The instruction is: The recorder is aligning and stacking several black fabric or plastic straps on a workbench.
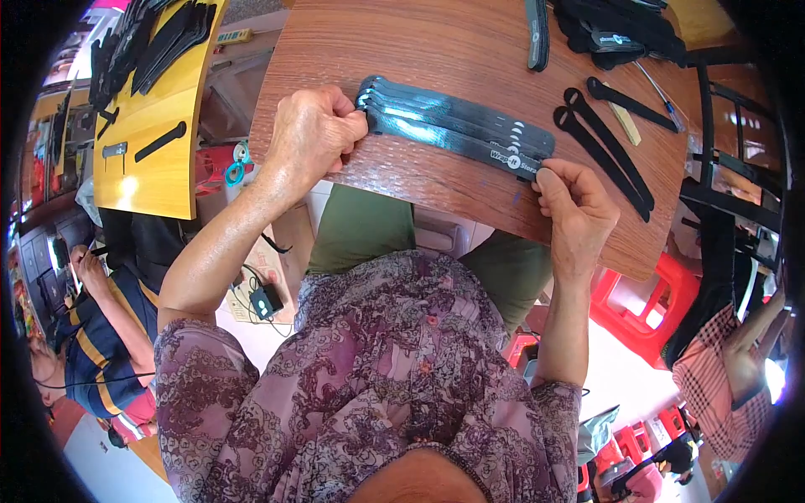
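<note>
A fanned stack of black straps (449,126) with rounded ends lies across the brown wooden table, its glossy faces catching the light. White printing shows near the right end. My left hand (314,126) is closed at the stack's left end, its fingertips curled against the edges. At the opposite end, my right hand (579,205) pinches the lower corner between thumb and fingers. Beyond my right hand lie two loose black straps (605,155), each with a round loop end.
Farther right on the wooden table (377,42) are a black strap (633,105), a wooden stick (625,124), a screwdriver (671,113) and a pile of straps (616,33). A yellow table (155,172) with more straps stands left. Red stools (641,314) stand right; people sit on both sides.
</note>
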Motion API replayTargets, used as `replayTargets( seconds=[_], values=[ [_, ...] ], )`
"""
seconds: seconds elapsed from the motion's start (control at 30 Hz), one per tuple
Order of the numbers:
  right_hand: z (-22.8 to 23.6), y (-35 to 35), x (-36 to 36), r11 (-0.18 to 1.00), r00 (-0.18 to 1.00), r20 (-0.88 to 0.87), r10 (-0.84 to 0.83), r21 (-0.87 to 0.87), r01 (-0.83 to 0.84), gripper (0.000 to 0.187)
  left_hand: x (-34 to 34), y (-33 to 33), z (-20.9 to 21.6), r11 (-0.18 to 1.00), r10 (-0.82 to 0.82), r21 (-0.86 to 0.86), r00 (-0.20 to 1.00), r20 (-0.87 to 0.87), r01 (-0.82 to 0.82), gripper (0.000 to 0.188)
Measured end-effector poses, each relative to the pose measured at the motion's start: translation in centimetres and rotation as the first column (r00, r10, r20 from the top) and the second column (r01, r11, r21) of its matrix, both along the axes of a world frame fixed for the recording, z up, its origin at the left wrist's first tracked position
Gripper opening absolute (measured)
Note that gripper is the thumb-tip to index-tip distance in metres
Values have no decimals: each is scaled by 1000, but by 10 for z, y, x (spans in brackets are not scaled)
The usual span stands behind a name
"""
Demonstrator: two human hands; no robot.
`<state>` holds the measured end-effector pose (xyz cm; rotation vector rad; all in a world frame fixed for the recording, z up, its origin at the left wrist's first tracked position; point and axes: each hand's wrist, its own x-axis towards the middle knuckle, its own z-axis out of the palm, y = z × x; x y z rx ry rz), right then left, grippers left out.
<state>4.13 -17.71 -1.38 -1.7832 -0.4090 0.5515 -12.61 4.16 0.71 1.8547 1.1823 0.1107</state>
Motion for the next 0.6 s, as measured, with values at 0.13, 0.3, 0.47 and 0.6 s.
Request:
replayTargets(
  seconds=[0.13, 0.3, 0.47, 0.6],
  values=[
    [2, -5, 1, 999, 999, 44, -15, -36, 17, 9, 7, -3, 1, 1000, -19, 7, 1000, -12, 20, 14],
    [-7, -4, 2, 1000, 997, 75, -4, -18, 5, 10, 3, -1, -5, 999, 28, -18, 1000, -4, -28, 13],
    [-8, -1, 1, 1000, 999, 41, -7, -3, 7, 12, 1, 3, -9, 1000, 1, -15, 1000, 21, -1, 13],
    [-4, 0, 2, 999, 999, 33, -13, -47, 14, 12, 1, 3, -8, 1000, 3, -17, 1000, 7, -3, 14]
  ],
)
